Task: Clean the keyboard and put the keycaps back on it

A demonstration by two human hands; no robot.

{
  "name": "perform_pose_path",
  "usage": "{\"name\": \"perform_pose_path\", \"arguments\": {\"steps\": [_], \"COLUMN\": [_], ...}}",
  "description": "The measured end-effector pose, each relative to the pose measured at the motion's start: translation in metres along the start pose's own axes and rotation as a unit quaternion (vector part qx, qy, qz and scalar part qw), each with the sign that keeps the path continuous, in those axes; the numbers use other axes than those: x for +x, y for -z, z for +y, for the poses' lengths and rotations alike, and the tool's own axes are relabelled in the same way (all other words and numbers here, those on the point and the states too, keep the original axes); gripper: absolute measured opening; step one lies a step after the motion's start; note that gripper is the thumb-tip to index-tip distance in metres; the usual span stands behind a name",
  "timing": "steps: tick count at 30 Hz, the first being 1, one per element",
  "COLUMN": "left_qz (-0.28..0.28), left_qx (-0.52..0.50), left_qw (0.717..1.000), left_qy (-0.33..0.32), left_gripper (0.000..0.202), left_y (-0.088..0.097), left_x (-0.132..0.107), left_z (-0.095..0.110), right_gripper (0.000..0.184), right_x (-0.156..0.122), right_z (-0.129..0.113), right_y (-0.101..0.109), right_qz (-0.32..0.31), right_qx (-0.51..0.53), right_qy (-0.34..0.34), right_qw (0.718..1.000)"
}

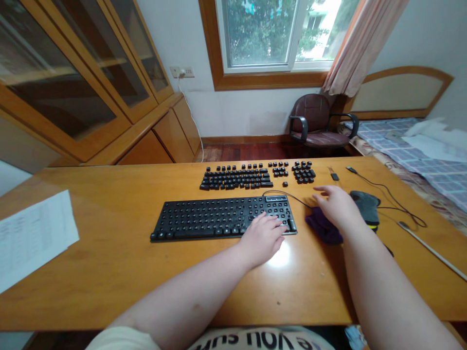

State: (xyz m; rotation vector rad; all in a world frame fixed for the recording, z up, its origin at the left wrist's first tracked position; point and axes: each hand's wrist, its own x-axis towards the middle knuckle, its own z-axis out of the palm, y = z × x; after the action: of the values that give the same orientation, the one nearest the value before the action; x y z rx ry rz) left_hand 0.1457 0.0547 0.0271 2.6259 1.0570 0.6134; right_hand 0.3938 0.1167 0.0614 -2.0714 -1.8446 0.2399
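A black keyboard (pixel 204 218) lies on the wooden desk, most of its keycaps off, with a few still along the bottom row and at the right end. My left hand (pixel 263 238) rests on its lower right part, fingers stretched out, holding nothing visible. Behind the keyboard, loose black keycaps (pixel 237 177) are laid out in keyboard order. My right hand (pixel 335 206) hovers over a crumpled purple cloth (pixel 324 226), its fingers apart and pointing left toward the number-pad keycaps (pixel 303 172). A small black tool with wire prongs (pixel 334 176) lies just beyond it.
A grey cloth-like item (pixel 366 206) sits right of my right hand, near the cable with a USB plug (pixel 383 184). A thin white stick (pixel 434 250) lies at the right. Papers (pixel 36 233) lie at the left. A chair (pixel 315 119) stands beyond the desk.
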Motion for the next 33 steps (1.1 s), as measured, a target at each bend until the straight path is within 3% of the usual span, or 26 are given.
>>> {"name": "perform_pose_path", "arguments": {"steps": [3, 9, 15, 27, 30, 33], "left_qz": [0.016, 0.027, 0.044, 0.047, 0.054, 0.083], "left_qx": [-0.007, -0.014, -0.021, -0.029, -0.053, -0.161], "left_qw": [1.000, 0.999, 0.999, 0.998, 0.997, 0.982], "left_qy": [0.004, 0.009, 0.018, 0.024, 0.027, 0.060], "left_gripper": [0.027, 0.026, 0.023, 0.023, 0.023, 0.026], "left_y": [-0.001, -0.002, 0.001, 0.000, 0.000, 0.001], "left_x": [0.001, 0.000, 0.000, 0.000, 0.000, 0.002], "left_z": [-0.001, -0.002, -0.003, -0.002, -0.002, -0.002], "right_gripper": [0.040, 0.041, 0.049, 0.034, 0.030, 0.026], "right_x": [0.028, 0.056, 0.054, 0.053, 0.049, 0.033], "right_z": [0.015, 0.026, 0.029, 0.027, 0.020, -0.002], "right_y": [-0.001, -0.019, -0.033, -0.030, -0.020, 0.003], "right_qz": [0.012, -0.001, 0.013, -0.021, -0.017, 0.004], "right_qx": [-0.081, -0.127, -0.140, -0.132, -0.119, -0.066], "right_qy": [-0.044, -0.010, -0.007, -0.026, -0.027, -0.013], "right_qw": [0.996, 0.992, 0.990, 0.991, 0.992, 0.998]}}
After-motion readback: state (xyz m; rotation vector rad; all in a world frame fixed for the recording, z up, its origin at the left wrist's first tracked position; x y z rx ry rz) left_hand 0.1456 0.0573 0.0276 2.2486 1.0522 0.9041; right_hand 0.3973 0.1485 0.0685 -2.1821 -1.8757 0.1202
